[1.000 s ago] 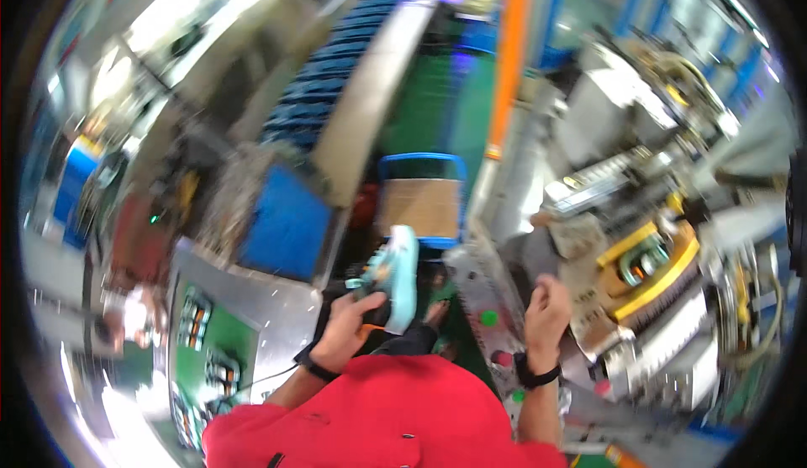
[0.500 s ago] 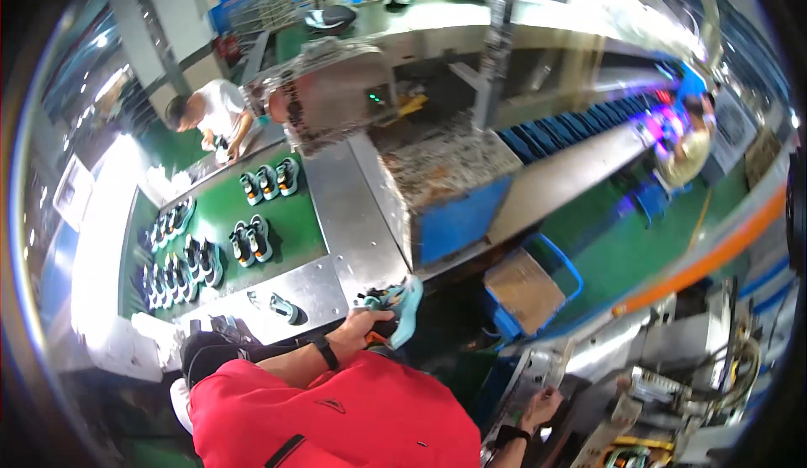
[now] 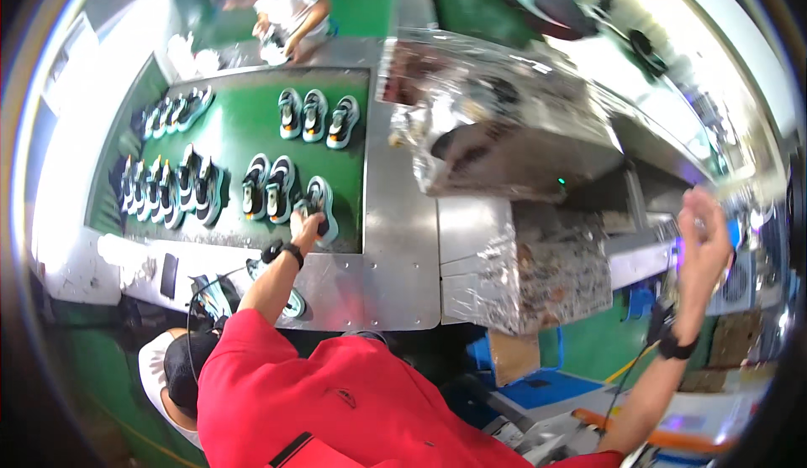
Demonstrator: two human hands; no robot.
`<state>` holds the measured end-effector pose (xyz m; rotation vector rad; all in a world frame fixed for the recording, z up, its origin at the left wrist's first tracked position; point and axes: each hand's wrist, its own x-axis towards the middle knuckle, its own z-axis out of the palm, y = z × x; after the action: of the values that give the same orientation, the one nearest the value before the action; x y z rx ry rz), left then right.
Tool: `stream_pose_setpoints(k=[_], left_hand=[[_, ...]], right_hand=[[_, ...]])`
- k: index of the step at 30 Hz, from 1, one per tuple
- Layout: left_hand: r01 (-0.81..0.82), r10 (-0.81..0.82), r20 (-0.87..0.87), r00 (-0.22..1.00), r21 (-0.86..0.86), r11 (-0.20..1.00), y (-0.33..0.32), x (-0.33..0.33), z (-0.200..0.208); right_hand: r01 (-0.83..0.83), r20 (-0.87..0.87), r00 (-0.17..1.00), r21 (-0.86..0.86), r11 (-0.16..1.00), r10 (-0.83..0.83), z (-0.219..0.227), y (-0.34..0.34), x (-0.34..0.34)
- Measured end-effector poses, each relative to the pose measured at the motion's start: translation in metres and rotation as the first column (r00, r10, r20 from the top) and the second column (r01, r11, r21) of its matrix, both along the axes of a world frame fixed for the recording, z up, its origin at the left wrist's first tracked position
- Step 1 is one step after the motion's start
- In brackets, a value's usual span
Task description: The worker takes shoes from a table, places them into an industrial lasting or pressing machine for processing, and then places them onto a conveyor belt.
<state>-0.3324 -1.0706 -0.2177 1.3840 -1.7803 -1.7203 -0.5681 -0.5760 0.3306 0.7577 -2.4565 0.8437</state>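
My left hand (image 3: 306,228) is closed on the opening of a sneaker (image 3: 319,195), pale teal and black, at the near right part of a green-topped table (image 3: 244,123). Two similar sneakers (image 3: 269,186) stand just left of it. Another group of sneakers (image 3: 313,115) is farther back. On the table's left side are several more sneakers (image 3: 168,191) in rows. Raised out to the right, away from the table, my right hand (image 3: 704,237) has nothing visible in it. Its fingers point up and look apart, slightly blurred.
A steel border (image 3: 395,279) edges the table. To its right stands a machine housing (image 3: 521,149) wrapped in shiny film. One person (image 3: 290,2) works across the table; a second person (image 3: 181,375) is close at my left. A dark phone-like slab (image 3: 169,275) lies on the near edge.
My view has swung left. My left hand has carried the sneaker from beside the steel edge to the green table, next to two others. My right hand has risen from the machinery.
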Motion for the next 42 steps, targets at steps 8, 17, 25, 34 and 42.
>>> stream_pose_setpoints(k=[8, 17, 25, 34, 42], left_hand=[[-0.023, 0.215, 0.399, 0.892, -0.434, 0.900, -0.017, -0.031, -0.051], [-0.069, 0.245, 0.395, 0.885, -0.409, 0.910, -0.023, -0.028, -0.026], [0.175, -0.109, 0.139, 0.984, -0.849, 0.499, -0.010, -0.023, -0.052], [0.899, -0.207, -0.935, 0.288, 0.339, -0.278, 0.303, -0.121, 0.290], [0.639, -0.414, -0.863, -0.288, 0.149, -0.754, 0.442, -0.046, 0.334]], right_hand=[[-0.219, 0.465, 0.885, 0.366, 0.904, 0.026, 0.051, -0.244, -0.199], [-0.308, 0.145, 0.950, 0.297, 0.904, 0.276, -0.001, -0.299, -0.233], [-0.158, -0.518, 0.810, 0.258, 0.953, 0.275, 0.040, -0.162, -0.118], [0.130, -0.728, 0.684, 0.071, 0.989, -0.038, -0.032, 0.024, 0.062], [0.638, -0.540, 0.717, 0.253, 0.728, -0.441, -0.111, 0.141, 0.312]])
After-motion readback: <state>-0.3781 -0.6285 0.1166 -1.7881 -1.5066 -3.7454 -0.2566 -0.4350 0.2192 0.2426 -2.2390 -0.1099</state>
